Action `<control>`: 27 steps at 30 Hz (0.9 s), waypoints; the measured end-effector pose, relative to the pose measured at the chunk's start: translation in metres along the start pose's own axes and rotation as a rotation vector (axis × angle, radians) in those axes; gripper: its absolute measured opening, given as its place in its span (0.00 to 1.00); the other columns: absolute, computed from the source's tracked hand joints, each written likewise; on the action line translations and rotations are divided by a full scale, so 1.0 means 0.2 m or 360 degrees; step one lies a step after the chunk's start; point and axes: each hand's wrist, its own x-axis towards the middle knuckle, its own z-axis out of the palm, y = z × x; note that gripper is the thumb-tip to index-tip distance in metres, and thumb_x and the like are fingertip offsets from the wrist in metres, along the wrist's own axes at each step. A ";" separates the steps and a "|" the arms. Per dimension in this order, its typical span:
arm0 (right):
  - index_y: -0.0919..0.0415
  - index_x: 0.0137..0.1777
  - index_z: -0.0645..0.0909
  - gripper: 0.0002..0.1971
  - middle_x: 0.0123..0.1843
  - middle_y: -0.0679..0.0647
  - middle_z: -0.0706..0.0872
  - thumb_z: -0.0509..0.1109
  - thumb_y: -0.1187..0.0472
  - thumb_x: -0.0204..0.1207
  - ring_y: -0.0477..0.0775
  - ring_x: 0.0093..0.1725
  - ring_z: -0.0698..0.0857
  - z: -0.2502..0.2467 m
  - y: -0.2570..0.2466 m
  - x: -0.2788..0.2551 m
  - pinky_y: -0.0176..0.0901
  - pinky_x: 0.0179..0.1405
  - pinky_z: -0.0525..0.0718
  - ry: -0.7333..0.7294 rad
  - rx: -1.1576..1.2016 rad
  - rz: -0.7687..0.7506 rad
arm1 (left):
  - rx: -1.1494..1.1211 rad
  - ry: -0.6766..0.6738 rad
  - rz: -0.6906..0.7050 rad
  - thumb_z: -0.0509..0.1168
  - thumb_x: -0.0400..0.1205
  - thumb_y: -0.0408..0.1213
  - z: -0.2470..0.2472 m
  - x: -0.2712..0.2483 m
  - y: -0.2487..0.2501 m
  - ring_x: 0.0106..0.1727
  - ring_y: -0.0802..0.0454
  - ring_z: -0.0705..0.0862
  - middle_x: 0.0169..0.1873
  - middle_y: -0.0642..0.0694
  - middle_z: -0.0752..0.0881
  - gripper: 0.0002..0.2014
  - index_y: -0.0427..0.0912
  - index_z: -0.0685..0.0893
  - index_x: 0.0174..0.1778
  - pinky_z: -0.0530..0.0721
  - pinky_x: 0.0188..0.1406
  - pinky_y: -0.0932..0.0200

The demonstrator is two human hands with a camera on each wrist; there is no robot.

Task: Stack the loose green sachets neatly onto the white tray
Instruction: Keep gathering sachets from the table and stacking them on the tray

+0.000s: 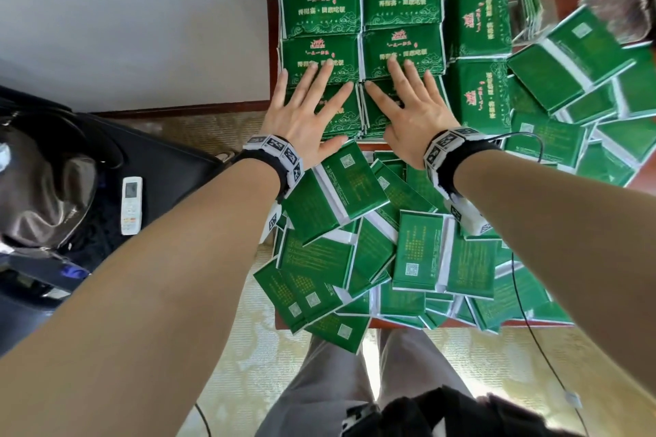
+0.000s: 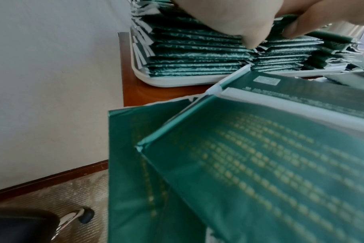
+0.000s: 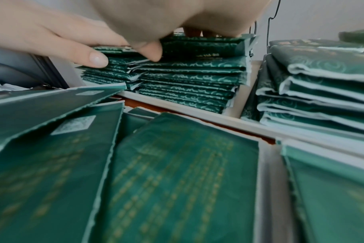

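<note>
Neat stacks of green sachets (image 1: 401, 0) fill the white tray (image 2: 177, 81) at the back of the table. My left hand (image 1: 305, 106) lies flat, fingers spread, on the near left stack (image 1: 340, 117). My right hand (image 1: 408, 103) lies flat the same way on the near right stack (image 1: 381, 117). Both thumbs hang over the stacks' front edges, as the left wrist view (image 2: 249, 39) and right wrist view (image 3: 150, 49) show. A heap of loose green sachets (image 1: 419, 248) lies face down under my wrists. More loose ones (image 1: 575, 57) are piled to the right.
Two more stacks (image 1: 479, 14) stand right of the tray's main block. A clear holder (image 1: 532, 0) and a wrapped object (image 1: 617, 3) sit at the back right. A wall runs along the table's left edge. A remote (image 1: 131, 204) lies on a dark chair (image 1: 159, 167). Cables (image 1: 532, 330) trail down right.
</note>
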 end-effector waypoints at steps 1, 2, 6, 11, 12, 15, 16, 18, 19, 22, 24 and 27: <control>0.46 0.89 0.43 0.38 0.89 0.61 0.36 0.58 0.52 0.82 0.67 0.88 0.42 0.00 0.00 0.00 0.67 0.86 0.45 0.0007 -0.0010 -0.0001 | -0.0001 0.0002 0.0005 0.47 0.84 0.68 0.00 0.00 0.00 0.89 0.39 0.46 0.88 0.40 0.41 0.40 0.55 0.42 0.89 0.49 0.82 0.26; 0.46 0.89 0.43 0.38 0.89 0.61 0.36 0.58 0.50 0.82 0.67 0.88 0.42 0.00 0.00 0.00 0.67 0.86 0.46 0.0012 -0.0027 -0.0002 | -0.0002 0.0003 0.0007 0.47 0.83 0.69 0.00 0.00 0.00 0.89 0.39 0.46 0.88 0.40 0.41 0.41 0.55 0.42 0.89 0.50 0.82 0.26; 0.46 0.89 0.42 0.42 0.89 0.61 0.37 0.61 0.44 0.79 0.66 0.88 0.43 -0.02 -0.01 -0.03 0.68 0.85 0.46 -0.0002 -0.0077 -0.0003 | 0.0008 0.0008 0.0017 0.49 0.82 0.69 -0.03 -0.02 0.02 0.89 0.39 0.48 0.88 0.39 0.42 0.43 0.54 0.43 0.89 0.50 0.82 0.26; 0.49 0.89 0.44 0.42 0.89 0.60 0.39 0.62 0.44 0.80 0.65 0.88 0.44 -0.12 -0.02 -0.16 0.65 0.86 0.45 -0.0010 -0.0034 0.0115 | -0.0002 -0.0024 0.0039 0.49 0.83 0.67 -0.17 -0.03 0.13 0.89 0.40 0.46 0.88 0.41 0.43 0.42 0.53 0.43 0.89 0.49 0.83 0.28; 0.50 0.89 0.44 0.42 0.89 0.60 0.40 0.62 0.46 0.80 0.64 0.88 0.44 -0.15 -0.01 -0.20 0.65 0.86 0.45 -0.0013 -0.0005 0.0148 | 0.0000 -0.0034 0.0052 0.49 0.84 0.67 -0.22 -0.02 0.17 0.89 0.40 0.46 0.89 0.41 0.43 0.41 0.53 0.43 0.89 0.49 0.84 0.28; 0.53 0.89 0.47 0.40 0.90 0.61 0.44 0.64 0.51 0.81 0.64 0.88 0.46 -0.27 0.05 -0.34 0.63 0.86 0.46 -0.0007 0.0058 0.0234 | -0.0021 -0.0044 0.0101 0.47 0.84 0.67 -0.38 0.03 0.32 0.89 0.41 0.46 0.89 0.43 0.42 0.40 0.53 0.43 0.89 0.50 0.84 0.30; 0.53 0.89 0.48 0.40 0.90 0.61 0.45 0.64 0.52 0.81 0.64 0.88 0.47 -0.32 0.10 -0.40 0.63 0.86 0.46 0.0000 0.0073 0.0277 | -0.0025 -0.0031 0.0114 0.47 0.85 0.67 -0.44 0.06 0.39 0.89 0.41 0.47 0.89 0.43 0.43 0.40 0.53 0.44 0.89 0.51 0.84 0.30; 0.55 0.89 0.50 0.39 0.89 0.61 0.48 0.64 0.55 0.80 0.64 0.88 0.49 -0.41 0.20 -0.48 0.62 0.87 0.48 -0.0004 0.0122 0.0356 | -0.0041 -0.0013 0.0141 0.47 0.85 0.66 -0.54 0.11 0.48 0.89 0.42 0.47 0.89 0.44 0.45 0.38 0.53 0.46 0.89 0.52 0.84 0.31; 0.55 0.88 0.51 0.39 0.89 0.61 0.50 0.65 0.56 0.79 0.64 0.88 0.51 -0.46 0.26 -0.54 0.61 0.86 0.49 0.0021 0.0140 0.0413 | -0.0048 -0.0009 0.0156 0.47 0.85 0.65 -0.59 0.14 0.54 0.89 0.42 0.48 0.89 0.44 0.46 0.38 0.53 0.47 0.89 0.52 0.84 0.32; 0.57 0.86 0.59 0.38 0.87 0.63 0.57 0.67 0.58 0.77 0.65 0.86 0.57 -0.56 0.49 -0.73 0.60 0.85 0.56 0.0158 0.0127 0.0562 | -0.0076 0.0041 0.0233 0.47 0.86 0.63 -0.76 0.20 0.75 0.88 0.42 0.49 0.89 0.45 0.46 0.37 0.52 0.49 0.89 0.53 0.84 0.32; 0.58 0.85 0.63 0.36 0.86 0.63 0.61 0.68 0.58 0.76 0.65 0.84 0.61 -0.58 0.64 -0.85 0.59 0.83 0.59 0.0198 0.0113 0.0622 | -0.0059 0.0070 0.0254 0.48 0.86 0.63 -0.84 0.25 0.88 0.88 0.42 0.51 0.89 0.44 0.47 0.36 0.51 0.49 0.89 0.53 0.85 0.33; 0.59 0.82 0.66 0.34 0.84 0.62 0.64 0.69 0.58 0.76 0.64 0.82 0.63 -0.54 0.84 -1.01 0.60 0.82 0.62 0.0212 0.0109 0.0637 | -0.0047 0.0045 0.0221 0.48 0.87 0.62 -0.86 0.29 1.08 0.88 0.42 0.51 0.89 0.44 0.47 0.36 0.50 0.49 0.89 0.51 0.85 0.34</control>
